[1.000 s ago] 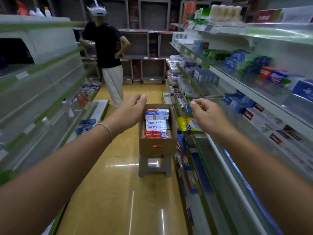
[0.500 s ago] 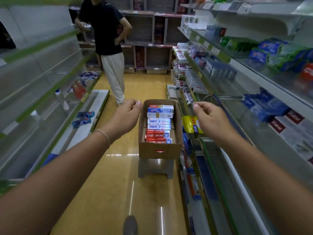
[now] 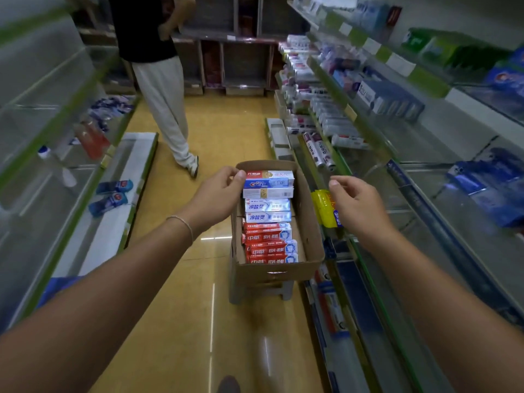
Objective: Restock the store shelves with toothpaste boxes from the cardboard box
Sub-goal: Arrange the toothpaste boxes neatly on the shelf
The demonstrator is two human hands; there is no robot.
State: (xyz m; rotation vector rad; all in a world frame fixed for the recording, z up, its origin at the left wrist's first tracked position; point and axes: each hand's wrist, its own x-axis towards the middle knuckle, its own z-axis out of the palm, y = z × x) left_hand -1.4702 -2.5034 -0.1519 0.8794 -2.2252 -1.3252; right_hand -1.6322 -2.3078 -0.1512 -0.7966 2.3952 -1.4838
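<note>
An open cardboard box [image 3: 310, 231] stands on a small grey stool [image 3: 287, 290] in the aisle. It is packed with several toothpaste boxes: red ones [image 3: 269, 245] at the near end, white-blue ones [image 3: 268, 211] in the middle, a red-and-white one [image 3: 269, 175] at the far end. My left hand [image 3: 217, 194] hovers at the box's left rim, fingers loosely curled, holding nothing. My right hand [image 3: 355, 202] hangs to the right of the box, fingers loosely curled and empty. Glass shelves [image 3: 377, 165] on the right carry toothpaste stock.
A person in a black top and pale trousers [image 3: 167, 109] stands further up the aisle. Mostly bare glass shelves [image 3: 56, 154] line the left, with two blue packs [image 3: 113, 194] on the low ledge. A yellow pack [image 3: 323, 208] sits at the right shelf's edge beside the box.
The view has come closer to the box and tilted down. Both hands have reached forward toward the box's sides; the left one is now at its left rim.
</note>
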